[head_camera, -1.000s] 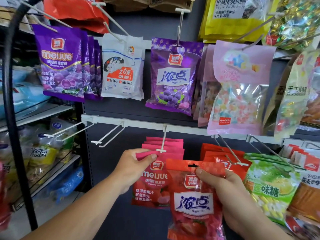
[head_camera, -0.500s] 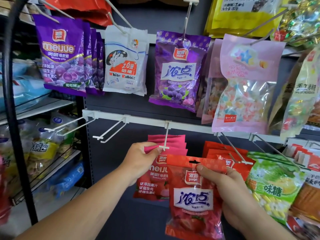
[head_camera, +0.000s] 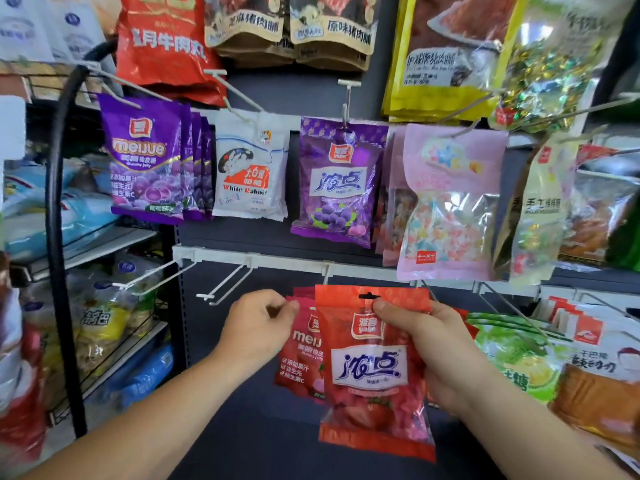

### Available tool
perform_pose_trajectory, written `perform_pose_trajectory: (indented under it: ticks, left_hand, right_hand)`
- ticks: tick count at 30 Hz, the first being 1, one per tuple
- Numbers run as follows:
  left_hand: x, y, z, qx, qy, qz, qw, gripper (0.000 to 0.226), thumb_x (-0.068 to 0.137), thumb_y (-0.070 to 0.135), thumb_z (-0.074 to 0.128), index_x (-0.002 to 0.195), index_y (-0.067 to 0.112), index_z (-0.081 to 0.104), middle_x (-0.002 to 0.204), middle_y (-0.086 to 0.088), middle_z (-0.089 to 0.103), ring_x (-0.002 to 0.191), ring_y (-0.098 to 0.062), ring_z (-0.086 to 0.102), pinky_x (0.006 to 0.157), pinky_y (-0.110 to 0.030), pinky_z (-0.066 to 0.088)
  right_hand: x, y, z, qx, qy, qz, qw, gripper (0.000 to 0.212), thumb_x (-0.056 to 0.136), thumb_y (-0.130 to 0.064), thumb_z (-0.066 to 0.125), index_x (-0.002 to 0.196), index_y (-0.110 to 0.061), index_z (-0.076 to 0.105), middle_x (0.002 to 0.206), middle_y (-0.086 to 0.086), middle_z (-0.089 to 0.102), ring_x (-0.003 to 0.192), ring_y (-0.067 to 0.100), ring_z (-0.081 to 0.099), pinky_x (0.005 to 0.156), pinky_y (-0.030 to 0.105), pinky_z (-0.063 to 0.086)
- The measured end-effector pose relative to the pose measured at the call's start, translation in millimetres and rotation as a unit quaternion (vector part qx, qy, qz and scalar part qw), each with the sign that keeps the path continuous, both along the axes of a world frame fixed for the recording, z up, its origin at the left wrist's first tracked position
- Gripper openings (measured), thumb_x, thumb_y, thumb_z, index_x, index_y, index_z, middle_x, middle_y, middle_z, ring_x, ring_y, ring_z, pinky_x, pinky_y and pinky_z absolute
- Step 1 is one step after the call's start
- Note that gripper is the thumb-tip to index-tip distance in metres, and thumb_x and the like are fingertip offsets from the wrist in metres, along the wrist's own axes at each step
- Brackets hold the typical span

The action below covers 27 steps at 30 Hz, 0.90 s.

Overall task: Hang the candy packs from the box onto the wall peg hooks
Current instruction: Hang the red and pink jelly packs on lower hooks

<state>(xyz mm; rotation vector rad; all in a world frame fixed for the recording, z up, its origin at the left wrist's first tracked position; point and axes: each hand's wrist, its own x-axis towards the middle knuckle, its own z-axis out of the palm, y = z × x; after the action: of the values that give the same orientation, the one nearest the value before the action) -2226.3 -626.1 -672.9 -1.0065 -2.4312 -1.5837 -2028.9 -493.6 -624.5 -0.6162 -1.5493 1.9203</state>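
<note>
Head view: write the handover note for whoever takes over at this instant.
Left hand pinches the top corner of the hung meijue packs. Right hand holds the red strawberry pack in front of them; no hook passes through its hang hole.
Done: other packs already hang.
Left: hang this pack; two empty hooks stand to the left. Box not in view.

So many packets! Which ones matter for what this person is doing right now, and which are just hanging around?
In the job: red strawberry pack, held by the right hand; red meijue packs, pinched by the left hand; empty peg hook beside them.
Just hanging there: purple meijue packs; White Rabbit bag; pink star-candy bag; green lime packs.
</note>
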Motion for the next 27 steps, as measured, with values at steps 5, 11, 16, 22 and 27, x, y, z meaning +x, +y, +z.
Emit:
perform_pose_trajectory:
  ticks: [5, 11, 16, 22, 27]
  left_hand:
    - [59, -23, 69, 0.064, -0.255, -0.238, 0.935, 0.058, 0.093, 0.066, 0.046, 0.099, 0.019, 0.08, 0.095, -0.007, 0.08, 0.075, -0.015, 0.071, 0.077, -0.035, 0.056]
    - [83, -35, 116, 0.127, -0.167, -0.216, 0.954, 0.061, 0.077, 0.065, 0.071, 0.095, 0.007, 0.072, 0.096, -0.021, 0.076, 0.08, -0.022, 0.061, 0.076, -0.04, 0.043]
    - [107, -14, 135, 0.121, -0.111, -0.221, 0.961, 0.042, 0.092, 0.041, 0.069, 0.089, -0.001, 0.069, 0.082, -0.024, 0.072, 0.067, -0.014, 0.054, 0.062, -0.027, 0.037]
    - [136, 14, 139, 0.054, -0.114, -0.255, 0.959, 0.029, 0.091, 0.041, 0.07, 0.091, 0.014, 0.08, 0.09, -0.015, 0.079, 0.072, -0.015, 0.058, 0.068, -0.031, 0.045]
    - [148, 27, 127, 0.011, -0.111, -0.268, 0.957, 0.019, 0.099, 0.024, 0.064, 0.099, 0.013, 0.079, 0.091, 0.0, 0.08, 0.079, -0.01, 0.073, 0.074, -0.034, 0.064]
  right_hand:
    - [9, -13, 53, -0.005, 0.052, 0.009, 0.999, 0.021, 0.089, -0.003, 0.074, 0.109, 0.004, 0.074, 0.092, 0.022, 0.08, 0.068, 0.031, 0.079, 0.054, 0.038, 0.063]
    - [22, -23, 105, 0.012, 0.079, 0.013, 0.997, 0.031, 0.087, -0.004, 0.077, 0.116, 0.004, 0.072, 0.099, 0.026, 0.079, 0.082, 0.038, 0.078, 0.077, 0.055, 0.065]
    - [54, -10, 118, 0.027, 0.071, 0.016, 0.997, 0.035, 0.078, -0.01, 0.086, 0.109, 0.002, 0.076, 0.101, 0.027, 0.079, 0.083, 0.039, 0.078, 0.078, 0.053, 0.065]
    - [92, 22, 119, 0.054, 0.038, -0.004, 0.998, 0.036, 0.079, -0.011, 0.086, 0.11, 0.004, 0.077, 0.103, 0.023, 0.079, 0.084, 0.035, 0.079, 0.072, 0.043, 0.066]
    - [106, 49, 103, 0.101, 0.008, -0.031, 0.994, 0.047, 0.074, -0.015, 0.091, 0.116, 0.0, 0.075, 0.108, 0.018, 0.08, 0.106, 0.043, 0.074, 0.098, 0.061, 0.057]
